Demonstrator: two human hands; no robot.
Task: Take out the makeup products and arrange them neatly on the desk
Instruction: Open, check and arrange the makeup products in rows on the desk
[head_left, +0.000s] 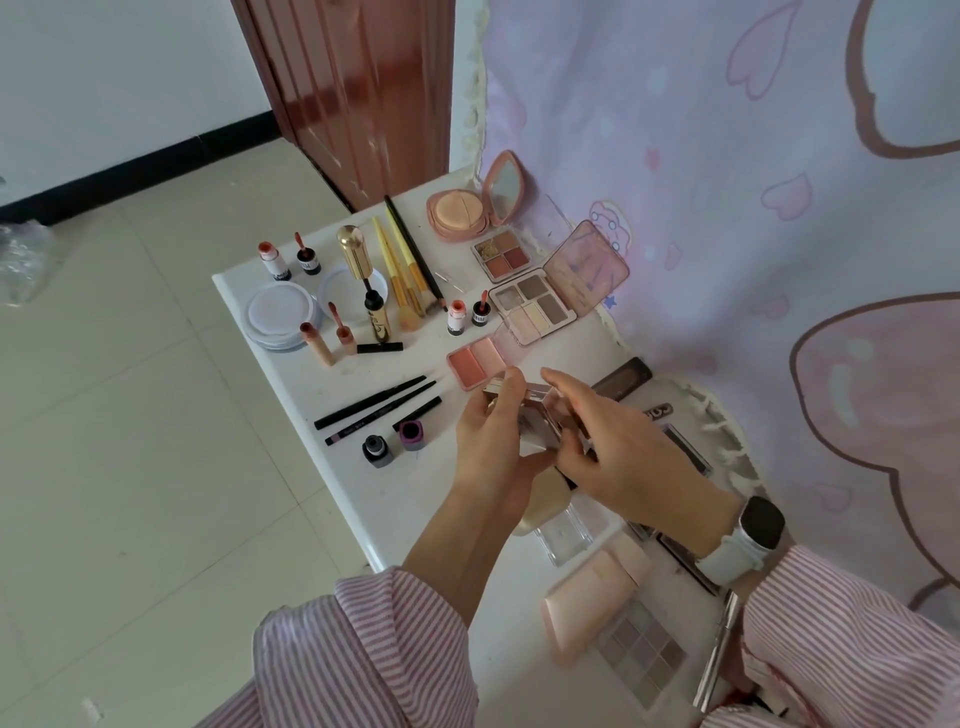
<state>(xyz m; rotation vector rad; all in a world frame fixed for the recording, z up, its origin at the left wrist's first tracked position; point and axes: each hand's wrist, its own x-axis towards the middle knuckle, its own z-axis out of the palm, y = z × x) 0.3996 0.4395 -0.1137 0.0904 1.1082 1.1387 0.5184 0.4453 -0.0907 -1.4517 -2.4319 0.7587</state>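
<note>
Above the white desk (395, 499), my left hand (493, 436) grips a small square compact (540, 421) with a shiny pale case. My right hand (613, 441) rests over the compact's right side with its fingers stretched along the lid. Just beyond lies an open blush palette (475, 364). Two open eyeshadow palettes (535, 306) and a pink powder compact (462, 213) with a mirror sit further back. Under my wrists lie a cream bottle (540, 499), a clear case (566, 535) and a peach tube (587, 597).
Lip glosses (332, 332), a gold mascara (363, 270), yellow brushes (402, 270), white round lids (280, 317), black pencils (374, 405) and two small polish bottles (395, 441) cover the desk's left. A grey eyeshadow palette (639, 660) lies near me. A pink curtain (779, 208) hangs right.
</note>
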